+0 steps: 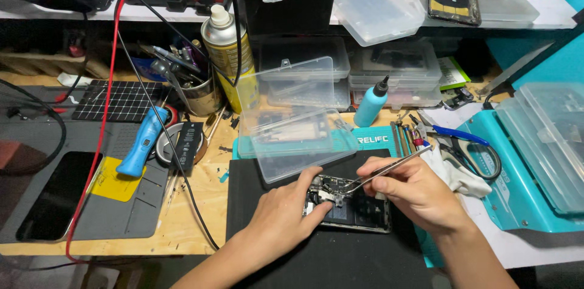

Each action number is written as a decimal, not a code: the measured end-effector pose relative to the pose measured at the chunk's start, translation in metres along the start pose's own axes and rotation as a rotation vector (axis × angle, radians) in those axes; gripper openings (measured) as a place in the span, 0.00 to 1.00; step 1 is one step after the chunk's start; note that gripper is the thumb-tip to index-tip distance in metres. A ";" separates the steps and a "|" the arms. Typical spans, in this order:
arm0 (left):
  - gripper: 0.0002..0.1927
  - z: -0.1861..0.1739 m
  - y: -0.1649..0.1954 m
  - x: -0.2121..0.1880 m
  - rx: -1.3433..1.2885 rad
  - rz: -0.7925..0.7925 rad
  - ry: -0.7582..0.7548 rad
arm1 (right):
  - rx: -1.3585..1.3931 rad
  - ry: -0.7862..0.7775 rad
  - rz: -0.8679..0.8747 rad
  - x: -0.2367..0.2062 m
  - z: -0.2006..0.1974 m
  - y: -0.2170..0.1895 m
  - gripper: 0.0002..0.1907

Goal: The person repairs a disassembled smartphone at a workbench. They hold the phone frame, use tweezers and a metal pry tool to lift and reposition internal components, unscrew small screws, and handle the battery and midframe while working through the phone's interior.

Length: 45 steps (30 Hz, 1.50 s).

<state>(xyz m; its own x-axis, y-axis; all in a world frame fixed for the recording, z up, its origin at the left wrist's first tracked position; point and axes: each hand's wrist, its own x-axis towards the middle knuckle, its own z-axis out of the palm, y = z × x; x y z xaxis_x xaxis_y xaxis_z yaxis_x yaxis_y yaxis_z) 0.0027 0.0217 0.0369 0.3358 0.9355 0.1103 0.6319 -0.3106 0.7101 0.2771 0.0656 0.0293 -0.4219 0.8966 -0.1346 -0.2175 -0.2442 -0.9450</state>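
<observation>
Gripping tweezers (pixel 389 167), right hand (pixel 413 191) probes opened phone (pixel 353 207); left hand (pixel 286 216) clamps it beside clear box (pixel 292 137).

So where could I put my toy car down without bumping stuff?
The black mat is bare in front of the left hand, below the opened phone. The wood table is bare between the grey mat and the black one, though a cable crosses it. Around the spray can and clear boxes it's crowded.

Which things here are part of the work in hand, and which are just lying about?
In use: opened phone, steadied by the left hand; tweezers in the right hand; black mat.

Lying about: spray can, blue bottle, clear plastic box, scissors, blue tool.
</observation>
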 end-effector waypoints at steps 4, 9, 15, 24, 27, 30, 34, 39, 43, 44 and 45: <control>0.37 -0.007 0.000 0.000 0.185 -0.091 -0.130 | -0.118 -0.013 -0.071 -0.009 0.014 -0.008 0.11; 0.43 -0.008 -0.003 -0.005 0.299 -0.125 -0.149 | -0.332 0.029 -0.066 -0.013 0.035 -0.013 0.11; 0.22 -0.011 -0.017 -0.013 0.103 0.036 0.083 | -0.516 -0.005 -0.180 -0.021 0.053 -0.007 0.11; 0.25 -0.019 -0.017 -0.013 -0.094 0.183 0.075 | -0.766 0.001 -0.258 -0.028 0.058 0.002 0.10; 0.23 -0.024 -0.013 -0.013 -0.148 0.164 -0.052 | -0.754 0.010 -0.240 -0.029 0.056 0.001 0.10; 0.21 -0.027 -0.011 -0.009 -0.067 0.381 -0.039 | -0.773 0.036 -0.228 -0.031 0.055 0.000 0.10; 0.20 -0.026 -0.010 -0.004 -0.013 0.341 -0.141 | -0.719 0.060 -0.191 -0.033 0.054 -0.002 0.11; 0.20 -0.028 -0.011 -0.002 0.034 0.391 -0.135 | -0.749 0.093 -0.179 -0.032 0.052 -0.003 0.11; 0.16 -0.027 -0.013 -0.001 0.074 0.424 -0.163 | -0.776 0.091 -0.216 -0.030 0.050 -0.002 0.10; 0.15 -0.027 -0.013 -0.001 0.074 0.423 -0.177 | -0.790 0.092 -0.220 -0.030 0.050 -0.001 0.10; 0.15 -0.027 -0.013 -0.001 0.074 0.421 -0.190 | -0.792 0.096 -0.215 -0.030 0.051 -0.001 0.10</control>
<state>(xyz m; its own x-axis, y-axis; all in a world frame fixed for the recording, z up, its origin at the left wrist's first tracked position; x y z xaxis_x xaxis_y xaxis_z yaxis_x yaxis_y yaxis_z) -0.0244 0.0296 0.0464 0.6915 0.6798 0.2441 0.4586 -0.6743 0.5789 0.2453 0.0205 0.0494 -0.3574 0.9304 0.0817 0.4154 0.2367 -0.8783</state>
